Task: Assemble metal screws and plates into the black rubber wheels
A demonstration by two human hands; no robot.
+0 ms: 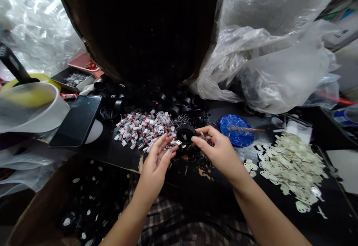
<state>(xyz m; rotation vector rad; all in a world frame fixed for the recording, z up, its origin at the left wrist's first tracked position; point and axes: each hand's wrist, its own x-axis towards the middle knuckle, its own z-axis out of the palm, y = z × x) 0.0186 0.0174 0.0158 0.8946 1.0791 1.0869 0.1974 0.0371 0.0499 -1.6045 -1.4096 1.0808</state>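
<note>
My right hand (219, 149) pinches a round black plastic cup-like part (186, 133) between thumb and fingers, its hollow side turned toward me. Close by on the left, my left hand (156, 162) has its fingers curled in, with a small pale piece (178, 142) at the fingertips. Just behind the left hand lies a heap of small grey-white cylinders with red ends (145, 126), perhaps little motors. Dark screws (192, 120) are scattered beyond the black part. What sits inside the black part is too dark to tell.
Flat cream plates (293, 167) are piled at the right, near a blue round lid (236, 129) with a thin stick (246, 129) across it. A phone (77, 121) and a white bowl (56, 113) stand left. Behind is a large dark open box (140, 33), beside plastic bags (274, 67).
</note>
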